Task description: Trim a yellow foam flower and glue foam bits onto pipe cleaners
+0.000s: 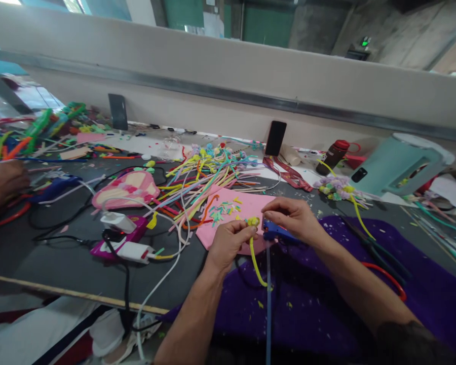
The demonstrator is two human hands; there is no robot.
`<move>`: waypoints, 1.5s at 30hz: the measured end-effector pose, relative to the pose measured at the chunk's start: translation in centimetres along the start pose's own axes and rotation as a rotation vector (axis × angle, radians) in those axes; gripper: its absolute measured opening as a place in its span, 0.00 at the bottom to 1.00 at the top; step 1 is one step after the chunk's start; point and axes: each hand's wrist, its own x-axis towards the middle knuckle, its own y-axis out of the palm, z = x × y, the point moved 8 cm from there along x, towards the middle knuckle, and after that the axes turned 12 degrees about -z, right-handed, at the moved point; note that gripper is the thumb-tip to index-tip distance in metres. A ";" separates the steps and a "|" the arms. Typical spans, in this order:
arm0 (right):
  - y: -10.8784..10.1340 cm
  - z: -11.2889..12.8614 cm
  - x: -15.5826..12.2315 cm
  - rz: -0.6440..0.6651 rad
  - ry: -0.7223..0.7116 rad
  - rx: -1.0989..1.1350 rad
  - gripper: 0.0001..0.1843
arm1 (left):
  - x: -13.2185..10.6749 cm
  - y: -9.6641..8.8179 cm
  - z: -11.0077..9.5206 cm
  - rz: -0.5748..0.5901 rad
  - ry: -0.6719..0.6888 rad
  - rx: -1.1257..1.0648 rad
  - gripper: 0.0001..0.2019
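My left hand (pixel 231 242) pinches a small yellow pipe-cleaner flower (pixel 253 221) between thumb and forefinger. Its yellow fuzzy stem (pixel 256 266) curves down below the fingers. Just to the right is my right hand (pixel 294 219), thumb and fingertips pressed together close to the flower; whatever they pinch is too small to make out. Under that hand sits a blue glue gun (pixel 279 233), partly hidden by it. A pale, narrow strip (pixel 268 309) runs down from near the gun's front. Behind my hands lies a pink sheet (pixel 247 200) scattered with short coloured bits (pixel 226 209).
Bundles of pipe cleaners (pixel 209 172) pile up behind the sheet. A magenta power strip (pixel 139 230) with plugs and cables stands left. Pliers (pixel 378 248) lie right on purple cloth (pixel 414 299). Another person's hand (pixel 3 185) is at far left, near another blue glue gun (pixel 55 188).
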 end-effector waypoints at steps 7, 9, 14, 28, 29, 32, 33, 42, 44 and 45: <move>2.6 3.2 1.6 0.346 -0.334 -0.359 0.07 | -0.2 0.4 0.8 0.024 -0.103 0.047 0.10; 3.3 3.4 2.0 0.413 -0.365 -0.428 0.07 | -0.3 0.5 0.5 0.024 -0.083 0.049 0.11; 4.2 4.9 2.4 0.487 -0.463 -0.495 0.06 | -0.5 0.1 0.2 0.019 -0.069 -0.018 0.11; 0.2 4.4 3.2 0.056 -0.085 -0.244 0.11 | -0.7 -0.4 0.0 0.107 -0.130 -0.238 0.11; -0.1 3.1 2.3 -0.007 0.026 -0.151 0.13 | -0.6 -0.6 0.0 0.092 -0.125 -0.254 0.10; 2.0 -0.9 -1.1 0.037 0.305 0.094 0.17 | -0.3 -1.0 -0.1 0.040 -0.088 -0.290 0.09; 3.0 -1.8 -2.1 0.071 0.358 0.139 0.16 | -0.2 -1.0 -0.2 0.027 -0.078 -0.297 0.08; 6.2 -3.5 -3.7 0.080 0.388 0.261 0.10 | 0.1 -1.0 -0.1 -0.064 -0.033 -0.263 0.12; 5.7 -3.5 -3.7 0.042 0.372 0.272 0.10 | 0.1 -0.7 0.0 -0.044 -0.053 -0.211 0.14; 5.6 -3.5 -3.7 0.028 0.368 0.280 0.11 | 0.0 -0.6 0.1 -0.030 -0.064 -0.188 0.15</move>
